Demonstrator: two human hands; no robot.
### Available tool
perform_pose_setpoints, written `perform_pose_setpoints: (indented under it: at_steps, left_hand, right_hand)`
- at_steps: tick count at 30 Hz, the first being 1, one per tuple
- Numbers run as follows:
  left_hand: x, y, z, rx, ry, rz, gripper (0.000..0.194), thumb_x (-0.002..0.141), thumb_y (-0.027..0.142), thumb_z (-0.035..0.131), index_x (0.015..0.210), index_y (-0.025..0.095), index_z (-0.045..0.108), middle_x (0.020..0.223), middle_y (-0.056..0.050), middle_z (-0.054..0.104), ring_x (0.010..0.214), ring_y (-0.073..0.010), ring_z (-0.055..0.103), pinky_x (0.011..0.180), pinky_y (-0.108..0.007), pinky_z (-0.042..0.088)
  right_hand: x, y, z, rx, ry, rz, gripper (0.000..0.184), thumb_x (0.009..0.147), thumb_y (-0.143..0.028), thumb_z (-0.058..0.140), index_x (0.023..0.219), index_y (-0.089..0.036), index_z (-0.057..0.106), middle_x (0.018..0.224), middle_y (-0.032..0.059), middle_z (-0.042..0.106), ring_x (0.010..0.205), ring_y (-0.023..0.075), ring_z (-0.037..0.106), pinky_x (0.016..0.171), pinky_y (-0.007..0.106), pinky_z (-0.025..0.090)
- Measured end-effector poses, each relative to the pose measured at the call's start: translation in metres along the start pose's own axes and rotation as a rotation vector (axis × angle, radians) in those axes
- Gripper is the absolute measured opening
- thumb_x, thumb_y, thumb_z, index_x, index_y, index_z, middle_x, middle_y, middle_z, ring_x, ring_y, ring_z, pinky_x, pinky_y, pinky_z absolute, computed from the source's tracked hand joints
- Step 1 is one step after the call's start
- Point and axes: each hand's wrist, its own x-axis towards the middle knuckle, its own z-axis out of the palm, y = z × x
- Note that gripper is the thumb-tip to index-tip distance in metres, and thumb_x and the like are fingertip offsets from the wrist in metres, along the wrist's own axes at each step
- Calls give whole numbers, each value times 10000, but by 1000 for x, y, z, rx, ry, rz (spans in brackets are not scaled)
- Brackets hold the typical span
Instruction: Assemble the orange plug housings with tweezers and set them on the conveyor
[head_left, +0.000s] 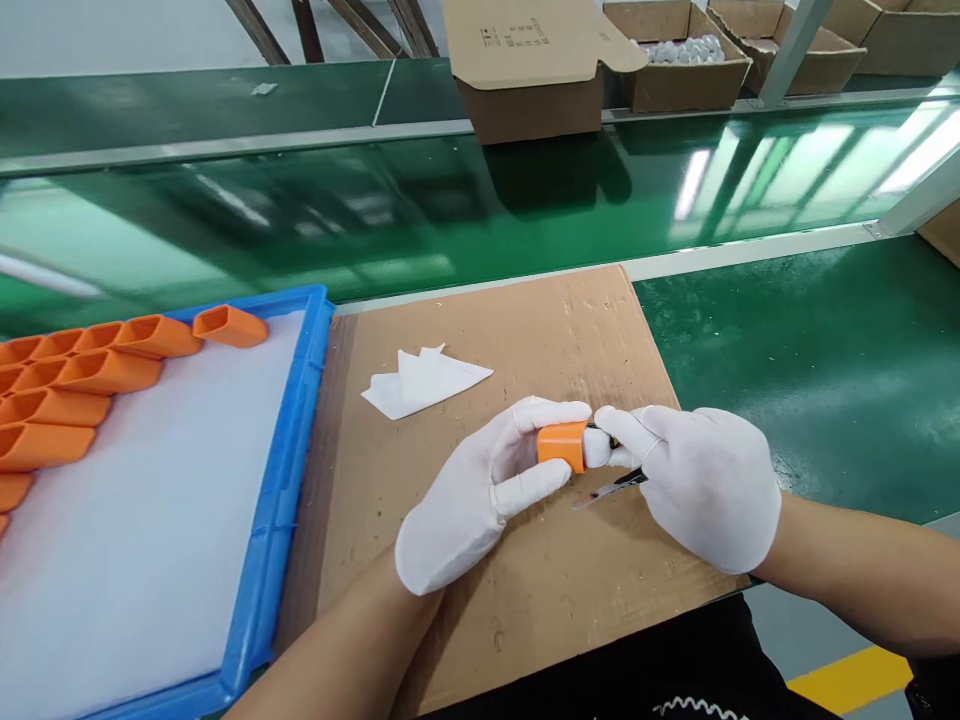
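Note:
My left hand (pixel 501 482), in a white glove, is closed around an orange plastic sleeve (pixel 561 445), thumb below and fingers above. A rounded white piece (pixel 597 447) sits at the sleeve's right end, partly hidden by my fingers. My right hand (pixel 697 480), also gloved, has its fingertips against that white piece. A slim knife-like tool (pixel 611 487) with a shiny, pointed blade juts from under my right fingers toward the lower left. Something small and dark shows between the right fingertips; I cannot make out what it is. Both hands are above the cardboard sheet (pixel 525 620).
A folded white cloth (pixel 427 382) lies on the cardboard. At left, a blue tray (pixel 281 490) holds several orange sleeves (pixel 109 371) on a white liner. Behind runs a glossy green surface (pixel 420 225). Cardboard boxes (pixel 532 105) stand on the back ledge, one containing clear round pieces (pixel 684 50).

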Motion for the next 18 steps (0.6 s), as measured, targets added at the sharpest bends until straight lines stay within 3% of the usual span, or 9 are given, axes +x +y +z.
perform_pose_setpoints:
  at_steps: [5, 9, 11, 13, 15, 18]
  left_hand:
    - [0, 1, 4, 11, -29, -72, 326, 831, 387, 764, 1133, 273, 720, 1136, -77, 695, 1098, -283, 644, 982, -465, 531]
    - [-1, 0, 12, -4, 4, -72, 309, 829, 360, 772, 1117, 257, 730, 1141, -84, 698, 1077, -271, 655, 965, -449, 547]
    - [-1, -3, 17, -6, 48, -44, 318, 827, 348, 777, 1136, 287, 733, 1163, -70, 708, 1094, -265, 658, 1005, -454, 537]
    - [0, -7, 21, 8, 93, -31, 363, 814, 341, 791, 1170, 310, 731, 1207, -57, 709, 1141, -266, 648, 1065, -465, 510]
    - [2, -10, 22, -4, 130, -28, 414, 795, 334, 809, 1200, 314, 727, 1258, -52, 700, 1195, -273, 630, 1105, -476, 488]
    - [6, -12, 19, -121, 124, -41, 461, 782, 329, 820, 1231, 302, 719, 1312, -65, 686, 1209, -283, 633, 1079, -479, 515]
  right_hand:
    - [-3, -3, 1, -16, -31, 13, 262, 936, -176, 490, 833, -247, 719, 529, -44, 512, 434, 121, 250, 472, 315, 166]
    - [-5, -9, 4, -44, 25, 54, 311, 914, -132, 469, 695, -233, 666, 477, -32, 466, 406, 123, 318, 467, 332, 175]
    - [-7, -14, 4, -53, 25, 66, 306, 906, -109, 452, 832, -222, 726, 507, -26, 538, 401, 129, 392, 454, 336, 217]
    - [-8, -17, 4, -42, -49, 46, 359, 891, -96, 452, 1101, -176, 732, 663, -2, 691, 382, 127, 419, 423, 344, 255]
    - [-9, -17, 3, 17, -139, 13, 475, 847, -79, 472, 1280, -124, 659, 947, 39, 782, 363, 115, 425, 381, 357, 272]
    - [-8, -10, 2, 237, -158, 28, 552, 852, -96, 484, 1399, -106, 560, 1283, 66, 718, 459, 110, 572, 393, 331, 378]
